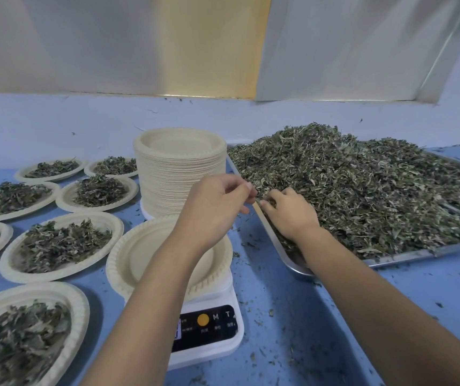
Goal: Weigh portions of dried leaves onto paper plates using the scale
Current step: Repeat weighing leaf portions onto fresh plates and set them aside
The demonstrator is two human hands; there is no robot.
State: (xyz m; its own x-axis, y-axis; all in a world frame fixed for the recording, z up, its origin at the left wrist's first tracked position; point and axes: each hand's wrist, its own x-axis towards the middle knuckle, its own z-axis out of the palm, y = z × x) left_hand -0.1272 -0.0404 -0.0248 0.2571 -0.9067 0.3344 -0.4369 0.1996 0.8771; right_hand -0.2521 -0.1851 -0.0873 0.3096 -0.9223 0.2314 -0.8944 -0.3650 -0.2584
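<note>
Right hand (290,211) grips dried leaves (362,190) — left hand (214,204) curled beside.

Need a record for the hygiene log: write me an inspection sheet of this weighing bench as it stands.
Surface: blue table, speckled with leaf bits.
Job's things: white scale carrying an empty paper plate; tall plate stack behind it; seven filled plates to the left; metal tray heaped with dried leaves on the right.
Clutter: leaf crumbs scattered around scale and tray.
Hands: left hand fingers curled at the tray's edge, hold unclear; right hand fingers curled into the dried leaves.
Cables: nothing seen.
Surroundings: pale wall panels behind.
</note>
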